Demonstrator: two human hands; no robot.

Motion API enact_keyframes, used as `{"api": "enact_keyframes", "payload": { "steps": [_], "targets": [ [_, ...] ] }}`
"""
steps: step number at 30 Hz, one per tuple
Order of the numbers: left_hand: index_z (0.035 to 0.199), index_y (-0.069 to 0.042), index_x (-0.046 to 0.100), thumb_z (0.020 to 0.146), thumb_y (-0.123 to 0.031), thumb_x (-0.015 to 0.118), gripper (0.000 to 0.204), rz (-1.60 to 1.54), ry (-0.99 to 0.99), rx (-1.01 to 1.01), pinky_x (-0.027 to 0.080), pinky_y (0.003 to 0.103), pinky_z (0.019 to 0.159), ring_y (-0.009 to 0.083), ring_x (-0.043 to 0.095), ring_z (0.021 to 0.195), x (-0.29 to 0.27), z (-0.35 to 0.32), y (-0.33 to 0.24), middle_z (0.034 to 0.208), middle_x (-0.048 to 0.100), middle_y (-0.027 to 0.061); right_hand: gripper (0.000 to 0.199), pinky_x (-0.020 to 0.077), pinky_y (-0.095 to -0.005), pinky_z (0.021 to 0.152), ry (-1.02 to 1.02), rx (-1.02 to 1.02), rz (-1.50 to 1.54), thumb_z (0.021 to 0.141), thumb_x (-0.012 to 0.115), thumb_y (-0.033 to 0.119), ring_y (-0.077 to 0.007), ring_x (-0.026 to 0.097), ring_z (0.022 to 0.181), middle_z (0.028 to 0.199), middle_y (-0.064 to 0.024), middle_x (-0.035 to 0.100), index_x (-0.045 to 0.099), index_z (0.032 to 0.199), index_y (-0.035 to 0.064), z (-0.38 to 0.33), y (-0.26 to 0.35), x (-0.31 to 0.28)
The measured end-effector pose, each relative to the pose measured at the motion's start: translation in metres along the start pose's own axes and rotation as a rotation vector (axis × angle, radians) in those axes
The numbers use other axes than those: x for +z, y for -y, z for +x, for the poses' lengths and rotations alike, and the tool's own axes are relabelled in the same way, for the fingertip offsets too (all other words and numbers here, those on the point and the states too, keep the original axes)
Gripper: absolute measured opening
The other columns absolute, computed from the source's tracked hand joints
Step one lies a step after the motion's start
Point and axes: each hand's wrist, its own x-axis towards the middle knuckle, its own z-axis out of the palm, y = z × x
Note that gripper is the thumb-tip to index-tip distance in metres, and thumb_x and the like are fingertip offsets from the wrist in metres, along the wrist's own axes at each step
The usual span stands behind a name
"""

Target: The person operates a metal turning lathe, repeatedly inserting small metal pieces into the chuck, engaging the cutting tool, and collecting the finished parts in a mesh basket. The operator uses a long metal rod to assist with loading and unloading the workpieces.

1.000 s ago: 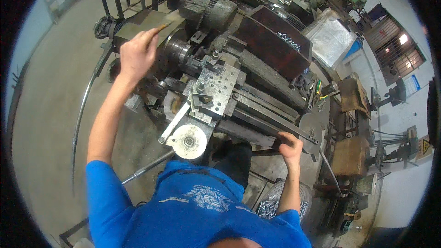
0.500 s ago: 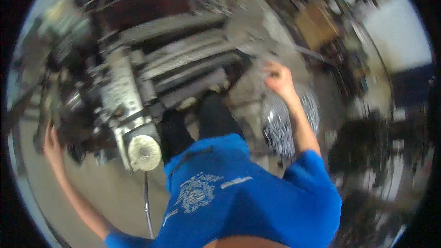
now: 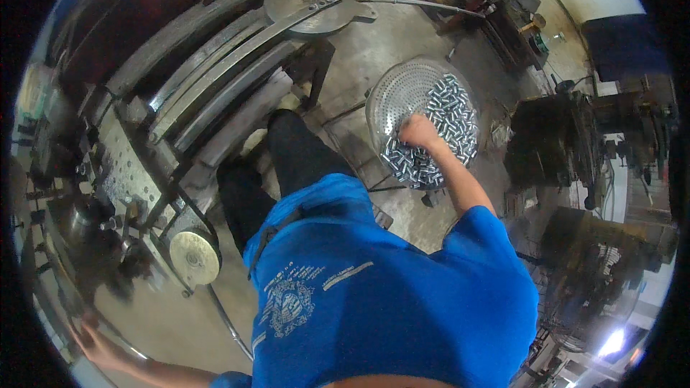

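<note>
My right hand [image 3: 418,131] is over a round perforated metal basin [image 3: 402,80], its fingers curled down at the edge of a heap of short shiny metal cylinders [image 3: 453,111]. Those fingers are closed; anything between them is hidden. At the far lower left, my left hand [image 3: 88,339] is beside the machine, dim and small near the picture's rim. Its fingers look stretched out and apart, with nothing visible in them.
A heavy machine with long curved metal bars [image 3: 230,65] and a perforated plate [image 3: 126,154] stands in front and left. A round disc [image 3: 194,258] is at its near end, a larger round plate [image 3: 305,1] at the far end. Dark machinery [image 3: 550,151] fills the right.
My view has swung to the right. My right hand has gone from above the floor near the bars down into the basin. My left hand has moved lower, away from the machine's side.
</note>
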Motion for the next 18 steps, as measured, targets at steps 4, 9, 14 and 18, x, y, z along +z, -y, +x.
{"api": "enact_keyframes", "payload": {
  "steps": [4, 9, 14, 18],
  "targets": [
    [0.129, -0.011, 0.049, 0.089, -0.035, 0.053, 0.047, -0.085, 0.109, -0.030, 0.042, 0.031, 0.089, 0.0177, 0.060, 0.092, 0.005, -0.006, -0.011, 0.097, 0.066, 0.0079, 0.031, 0.0489, -0.0394, 0.082, -0.073, 0.016, -0.134, 0.064, 0.058, 0.028, -0.0351, 0.060, 0.092, 0.095, -0.0194, 0.062, 0.068, 0.085, 0.0069, 0.003, 0.002, 0.013],
    [0.126, -0.005, 0.052, 0.089, -0.032, 0.054, 0.045, -0.152, 0.327, -0.010, 0.043, 0.029, 0.084, 0.0165, 0.057, 0.090, 0.013, -0.014, -0.026, 0.105, 0.062, 0.0081, 0.033, 0.0499, -0.0368, 0.077, -0.123, -0.132, -0.060, 0.057, 0.063, 0.020, -0.0320, 0.060, 0.088, 0.096, -0.0201, 0.060, 0.068, 0.087, 0.0077, 0.017, -0.029, 0.037],
    [0.127, -0.003, 0.049, 0.092, -0.013, 0.052, 0.037, -0.227, 0.482, -0.056, 0.043, 0.029, 0.089, 0.0162, 0.054, 0.103, 0.007, -0.025, -0.022, 0.115, 0.057, 0.0106, 0.042, 0.0481, -0.0303, 0.077, -0.246, -0.538, 0.674, 0.052, 0.061, 0.002, -0.0263, 0.059, 0.091, 0.104, -0.0142, 0.057, 0.069, 0.093, 0.0064, -0.033, 0.088, -0.074],
    [0.116, -0.002, 0.059, 0.085, -0.005, 0.057, 0.031, -0.428, 0.663, 0.101, 0.048, 0.028, 0.080, 0.0157, 0.060, 0.094, 0.053, -0.044, -0.103, 0.104, 0.064, 0.0102, 0.040, 0.0450, -0.0352, 0.088, -0.236, -1.073, 0.860, 0.059, 0.069, 0.014, -0.0296, 0.056, 0.102, 0.112, -0.0201, 0.053, 0.067, 0.096, -0.0007, -0.044, 0.188, -0.105]
  ]
}}
